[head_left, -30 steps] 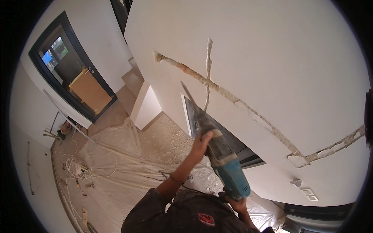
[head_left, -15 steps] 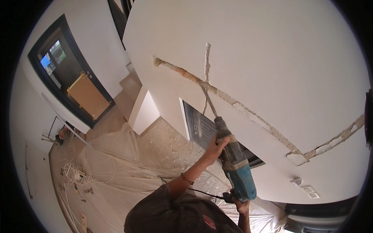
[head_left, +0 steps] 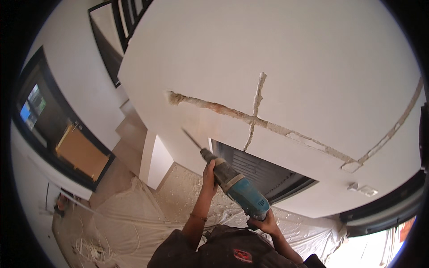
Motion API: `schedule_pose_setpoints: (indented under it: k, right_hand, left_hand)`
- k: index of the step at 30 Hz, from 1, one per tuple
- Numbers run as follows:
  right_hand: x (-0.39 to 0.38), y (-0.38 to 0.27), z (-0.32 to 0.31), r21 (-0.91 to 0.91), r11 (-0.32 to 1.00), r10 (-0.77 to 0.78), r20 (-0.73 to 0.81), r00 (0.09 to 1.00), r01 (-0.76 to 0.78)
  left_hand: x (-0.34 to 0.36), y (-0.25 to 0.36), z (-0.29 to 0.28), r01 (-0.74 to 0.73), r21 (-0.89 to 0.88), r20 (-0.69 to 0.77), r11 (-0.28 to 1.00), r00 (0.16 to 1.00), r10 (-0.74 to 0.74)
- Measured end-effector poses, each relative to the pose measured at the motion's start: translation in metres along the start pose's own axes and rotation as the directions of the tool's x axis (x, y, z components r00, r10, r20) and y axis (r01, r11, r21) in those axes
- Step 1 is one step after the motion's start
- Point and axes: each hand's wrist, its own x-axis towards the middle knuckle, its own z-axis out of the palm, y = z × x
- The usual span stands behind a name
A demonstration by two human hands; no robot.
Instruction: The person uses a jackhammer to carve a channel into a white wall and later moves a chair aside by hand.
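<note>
I hold a teal and dark grey demolition hammer (head_left: 246,194), tilted up to the left in front of the white wall (head_left: 313,58). My left hand (head_left: 210,175) is wrapped round its dark front end, behind the chuck. At the rear handle my right hand (head_left: 267,222) is closed; its fingers are partly hidden by the machine's body. The thin chisel bit (head_left: 192,138) points up and left, its tip below the left part of a rough horizontal groove (head_left: 228,111) cut in the plaster. A short vertical groove (head_left: 258,96) crosses that one.
Below the grooves is a dark recessed opening (head_left: 268,167) with a slatted panel. Plastic sheeting (head_left: 129,214) and rubble (head_left: 178,185) cover parts of the floor; coiled white cable (head_left: 91,250) lies lower left. Stairs (head_left: 132,127) and a dark-framed door (head_left: 67,134) stand at the left.
The hammer has swung left and down, and its bit has come away from the groove crossing. Both hands have kept their hold. My view has shifted, with the door now farther left.
</note>
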Motion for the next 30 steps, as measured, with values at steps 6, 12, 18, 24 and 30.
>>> schedule_pose_setpoints:
  k: [6, 12, 18, 24, 30]
  right_hand:
    - [-0.031, -0.01, 0.012, -0.039, 0.975, 0.219, -0.033, 0.975, -0.22]
    - [-0.073, -0.017, 0.032, 0.002, 0.95, 0.309, -0.169, 0.936, -0.314]
    - [-0.138, -0.004, 0.035, 0.101, 0.969, 0.249, -0.377, 0.892, -0.227]
    - [-0.147, -0.086, 0.023, 0.025, 0.992, 0.121, -0.51, 0.852, -0.126]
    - [-0.158, -0.115, -0.017, -0.015, 0.978, 0.164, -0.564, 0.809, -0.209]
  left_hand:
    - [-0.034, -0.049, -0.062, 0.265, -0.143, -0.03, 0.954, 0.962, -0.271]
    - [-0.065, -0.063, -0.068, 0.438, -0.087, 0.028, 0.895, 0.899, -0.438]
    - [-0.077, -0.041, 0.01, 0.169, 0.109, 0.186, 0.98, 0.965, -0.187]
    - [-0.087, -0.022, 0.091, -0.026, 0.169, 0.351, 0.985, 0.936, -0.035]
    - [-0.083, -0.042, 0.151, -0.043, 0.189, 0.4, 0.981, 0.916, -0.037]
